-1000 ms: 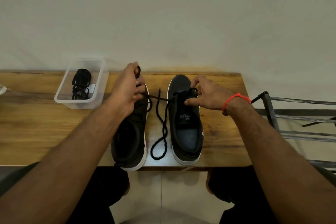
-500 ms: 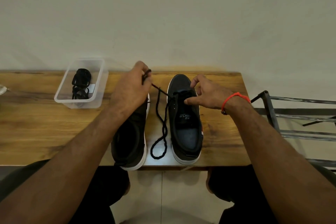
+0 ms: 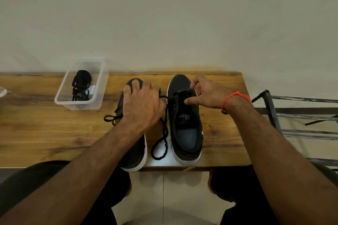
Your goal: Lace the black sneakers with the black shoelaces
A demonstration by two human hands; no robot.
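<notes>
Head view, the only one: two black sneakers stand side by side at the near edge of the table (image 3: 45,133), toes toward the far edge, heels just over the near edge. The right sneaker (image 3: 184,120) carries a black shoelace (image 3: 165,129) through its lowest eyelets only; the slack runs down the gap between the shoes and loops near the near edge. The right hand (image 3: 206,93) pinches the eyelet flap between thumb and forefinger, probably to hold the eyelets open and steady. The left hand (image 3: 142,104) lies over the left sneaker (image 3: 135,153), closed around the lace's free end, whose tip pokes out beside the knuckles. Another lace loop (image 3: 111,118) lies left of that shoe; its attachment is hidden. A spare lace bundle (image 3: 81,86) sits in a clear tub (image 3: 98,87) toward the far left. Lacing looks barely begun.
</notes>
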